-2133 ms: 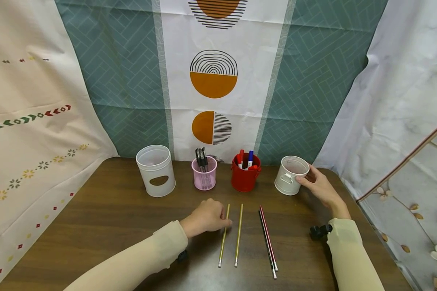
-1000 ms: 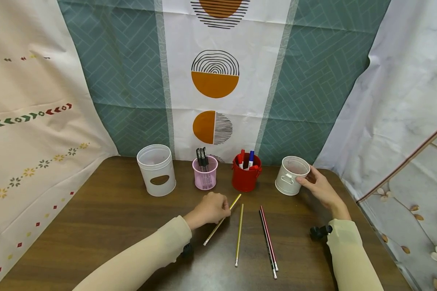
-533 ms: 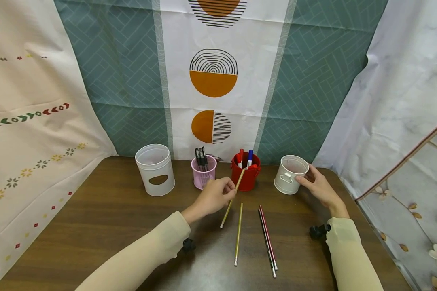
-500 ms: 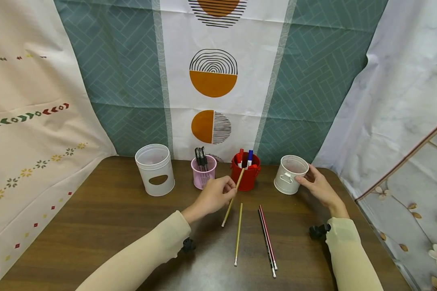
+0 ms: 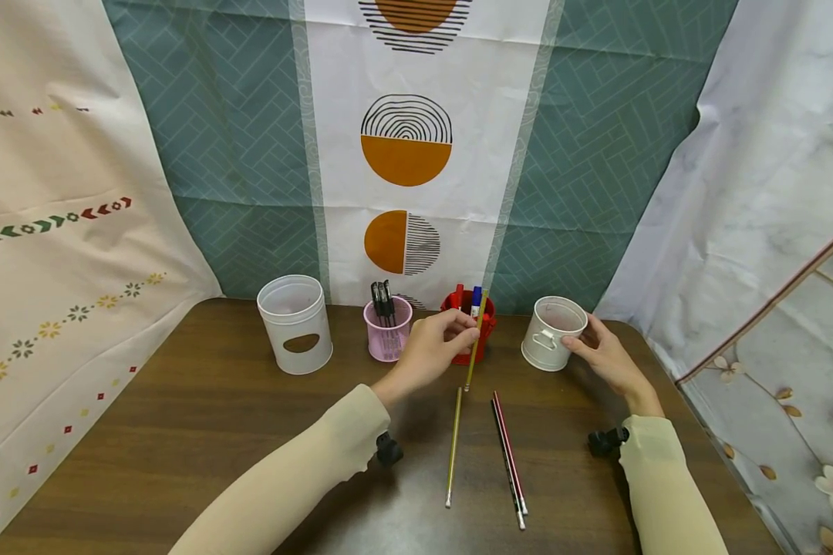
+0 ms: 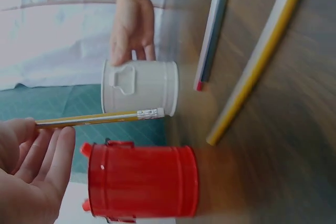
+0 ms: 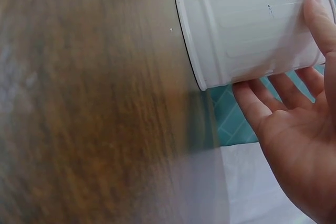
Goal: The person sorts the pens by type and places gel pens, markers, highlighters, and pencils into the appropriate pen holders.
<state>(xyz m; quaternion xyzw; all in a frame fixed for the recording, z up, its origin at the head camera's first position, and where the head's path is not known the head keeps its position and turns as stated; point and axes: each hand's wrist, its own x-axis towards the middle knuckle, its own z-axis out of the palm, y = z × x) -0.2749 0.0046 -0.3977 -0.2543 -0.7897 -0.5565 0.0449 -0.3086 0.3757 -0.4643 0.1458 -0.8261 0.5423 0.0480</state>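
My left hand (image 5: 426, 351) pinches a yellow pencil (image 5: 473, 364) in the air, in front of the red bucket (image 5: 489, 327). The left wrist view shows this pencil (image 6: 100, 118) between thumb and fingertips, its white eraser end away from the hand. At the right, my right hand (image 5: 614, 368) holds a small white metal bucket (image 5: 547, 339) standing on the table. In the right wrist view, the thumb lies on the near side of the bucket (image 7: 247, 30) and the fingers reach round behind. Another yellow pencil (image 5: 454, 451) lies on the table.
A red pencil (image 5: 509, 447) and a black pencil (image 5: 511, 483) lie side by side on the table. Markers stand in the red bucket. Further left are a pink cup (image 5: 385, 344) of black pens and a tall white holder (image 5: 298, 320). Patterned cloth (image 5: 416, 162) hangs behind.
My left hand has picked the left yellow pencil up from the table and carried it up and right, turning it more upright, towards the white bucket. The right hand stays on that bucket.
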